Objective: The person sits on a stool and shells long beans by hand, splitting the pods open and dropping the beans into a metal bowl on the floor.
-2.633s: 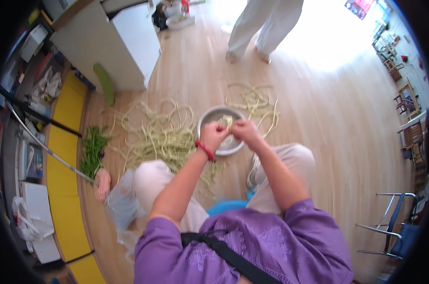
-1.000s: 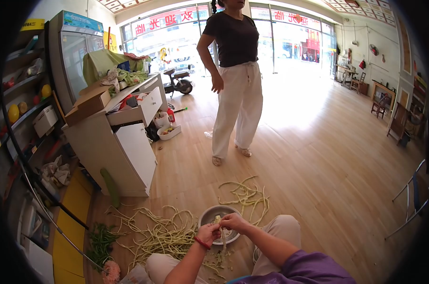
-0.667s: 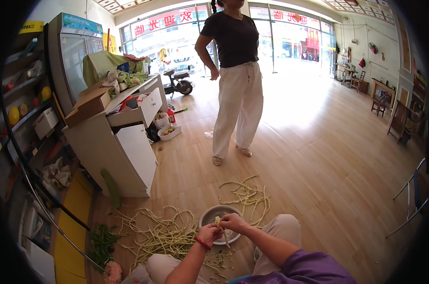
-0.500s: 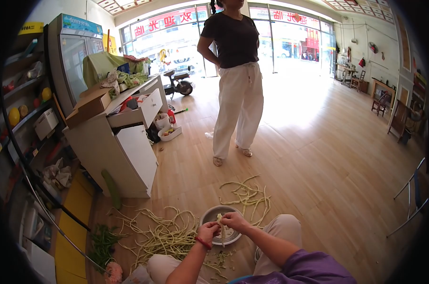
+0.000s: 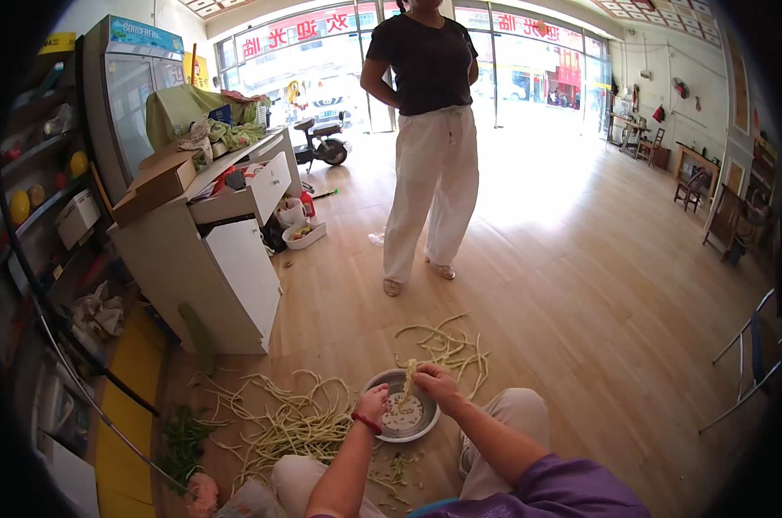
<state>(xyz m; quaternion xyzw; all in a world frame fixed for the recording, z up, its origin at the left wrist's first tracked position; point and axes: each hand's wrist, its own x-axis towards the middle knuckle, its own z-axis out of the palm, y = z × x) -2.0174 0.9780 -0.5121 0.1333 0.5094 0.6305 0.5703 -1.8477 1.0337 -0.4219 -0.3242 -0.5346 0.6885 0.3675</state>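
Observation:
A metal bowl (image 5: pixel 425 425) stands on the floor between my knees, with small pale pieces on its bottom. My right hand (image 5: pixel 436 382) pinches a pale green bean (image 5: pixel 410 371) over the bowl; the bean hangs down toward it. At the bowl's left rim is my left hand (image 5: pixel 374 402), a red band on its wrist. Its fingers are curled, and what they hold, if anything, is too small to tell. Left of the bowl lies a pile of long beans (image 5: pixel 300 427); more long beans (image 5: pixel 451 350) lie beyond it. Green scraps (image 5: pixel 397 469) are scattered nearer me.
Another person (image 5: pixel 430 129) stands ahead, arms behind the back. On the left are a white cabinet (image 5: pixel 205 285) with an open drawer, a long green gourd (image 5: pixel 197 337), leafy greens (image 5: pixel 181 445) and shelves (image 5: pixel 46 198). A blue chair (image 5: pixel 758 345) stands at the right.
My hands have moved apart; the bean is now in my right hand only, raised a little. The standing person's arms have gone behind the back. The view has shifted slightly.

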